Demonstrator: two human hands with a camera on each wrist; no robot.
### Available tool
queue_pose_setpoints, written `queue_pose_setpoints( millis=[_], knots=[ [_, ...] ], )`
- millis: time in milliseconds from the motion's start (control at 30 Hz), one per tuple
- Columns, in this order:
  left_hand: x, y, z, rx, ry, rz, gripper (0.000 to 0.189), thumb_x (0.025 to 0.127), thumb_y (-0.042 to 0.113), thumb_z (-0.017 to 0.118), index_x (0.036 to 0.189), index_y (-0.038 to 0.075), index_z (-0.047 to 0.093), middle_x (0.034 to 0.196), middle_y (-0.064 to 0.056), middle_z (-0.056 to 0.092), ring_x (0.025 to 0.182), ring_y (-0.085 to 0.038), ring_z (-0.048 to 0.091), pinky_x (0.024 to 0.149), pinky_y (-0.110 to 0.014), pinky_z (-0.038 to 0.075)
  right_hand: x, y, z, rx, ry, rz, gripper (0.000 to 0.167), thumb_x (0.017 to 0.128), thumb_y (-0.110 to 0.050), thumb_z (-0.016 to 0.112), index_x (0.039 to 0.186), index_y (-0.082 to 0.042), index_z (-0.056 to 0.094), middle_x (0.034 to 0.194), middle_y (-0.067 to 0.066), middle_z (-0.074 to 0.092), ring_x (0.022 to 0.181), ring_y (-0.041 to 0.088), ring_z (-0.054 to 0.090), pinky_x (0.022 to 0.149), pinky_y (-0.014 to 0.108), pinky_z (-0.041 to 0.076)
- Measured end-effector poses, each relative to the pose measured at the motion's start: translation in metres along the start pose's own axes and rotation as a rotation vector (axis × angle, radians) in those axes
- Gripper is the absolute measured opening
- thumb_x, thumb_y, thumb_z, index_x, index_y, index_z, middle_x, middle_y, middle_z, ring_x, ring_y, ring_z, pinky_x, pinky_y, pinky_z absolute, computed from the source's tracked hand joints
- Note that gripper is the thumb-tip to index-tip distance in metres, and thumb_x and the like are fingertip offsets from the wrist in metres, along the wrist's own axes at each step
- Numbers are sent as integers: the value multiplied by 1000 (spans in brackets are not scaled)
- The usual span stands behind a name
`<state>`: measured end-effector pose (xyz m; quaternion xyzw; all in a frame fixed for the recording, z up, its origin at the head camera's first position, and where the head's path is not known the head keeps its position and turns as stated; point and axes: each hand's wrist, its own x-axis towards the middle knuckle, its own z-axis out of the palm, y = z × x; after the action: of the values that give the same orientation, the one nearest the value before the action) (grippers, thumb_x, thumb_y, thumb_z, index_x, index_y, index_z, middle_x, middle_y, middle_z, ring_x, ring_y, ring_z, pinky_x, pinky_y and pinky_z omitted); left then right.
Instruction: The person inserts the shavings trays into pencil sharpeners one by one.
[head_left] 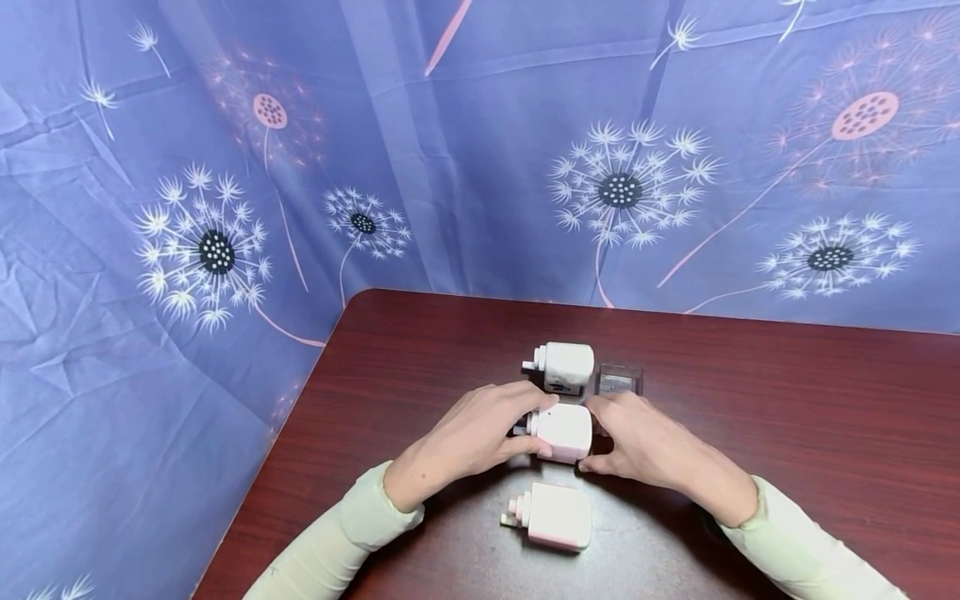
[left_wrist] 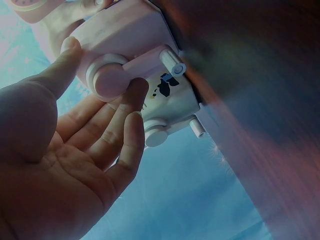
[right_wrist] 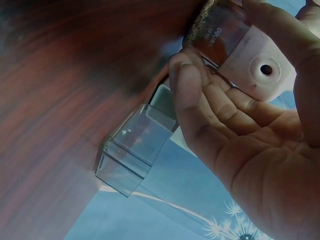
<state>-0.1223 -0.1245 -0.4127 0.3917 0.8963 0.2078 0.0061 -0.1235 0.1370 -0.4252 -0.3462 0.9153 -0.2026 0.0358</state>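
Pale green sleeves [head_left: 367,517], of soft cloth, lie nearest to the camera at the bottom of the head view. Between them, low in the centre, stands the near sharpener [head_left: 558,512], a rounded box of smooth white and pink plastic. Above it in the frame is the middle sharpener [head_left: 564,433], of similar shape. The left hand [head_left: 480,425] grips its crank side with thumb and fingers; the right hand [head_left: 645,437] is curved around its opposite end. Higher up stands the far sharpener [head_left: 573,367], white, and just right of it a clear box [head_left: 619,380] with sharp edges. All are on a glossy red-brown counter [head_left: 787,400] with wood grain; behind hangs a creased blue cloth [head_left: 487,167] with dandelion print.

At the left wrist view, the thumb presses the pink body in the upper left, and a finger touches the crank [left_wrist: 145,64]. A black figure [left_wrist: 169,85] is printed on the far sharpener.

At the right wrist view, thumb and fingers hold a transparent drawer [right_wrist: 215,37] at the upper right, with grainy brown shavings [right_wrist: 202,22] inside. Beside it, the white face has a round dark hole [right_wrist: 266,69].
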Motion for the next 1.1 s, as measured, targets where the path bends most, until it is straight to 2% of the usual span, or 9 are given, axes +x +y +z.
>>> queue_pose_setpoints(
  millis=[233, 500, 733, 933, 1100],
  knots=[
    [0, 0, 1, 1, 1, 6, 57, 94, 52, 74, 140, 19, 67, 128, 9, 69, 97, -7, 66, 85, -27, 55, 1, -1, 0, 10, -16, 20, 46, 73, -28, 99, 93, -9, 63, 78, -5, 62, 68, 5, 55, 58, 25, 50],
    [0, 0, 1, -10, 7, 8, 57, 93, 51, 76, 140, 19, 68, 128, 8, 69, 98, -7, 67, 85, -27, 56, 3, -2, 3, 35, -5, -2, 43, 72, -27, 99, 89, -10, 63, 78, -6, 62, 68, 6, 57, 58, 24, 52],
    [1, 0, 0, 4, 6, 7, 60, 93, 53, 75, 140, 17, 68, 129, 8, 69, 102, -8, 67, 88, -28, 56, 3, -3, 2, 47, -16, 13, 43, 72, -25, 98, 87, -11, 61, 77, -5, 61, 66, 5, 55, 56, 22, 51],
    [1, -1, 1, 7, 2, 10, 61, 93, 53, 75, 141, 16, 68, 130, 8, 69, 104, -7, 67, 90, -31, 56, 2, -3, 3, 31, -9, 11, 44, 71, -27, 98, 89, -11, 61, 78, -5, 61, 69, 8, 59, 60, 24, 54],
    [0, -2, 0, 17, -10, 6, 59, 94, 56, 74, 142, 22, 67, 131, 10, 69, 105, -5, 66, 91, -33, 55, 1, 0, 3, 53, -15, 7, 43, 74, -29, 98, 91, -13, 61, 81, -6, 62, 72, 10, 58, 62, 26, 52]
  ],
)
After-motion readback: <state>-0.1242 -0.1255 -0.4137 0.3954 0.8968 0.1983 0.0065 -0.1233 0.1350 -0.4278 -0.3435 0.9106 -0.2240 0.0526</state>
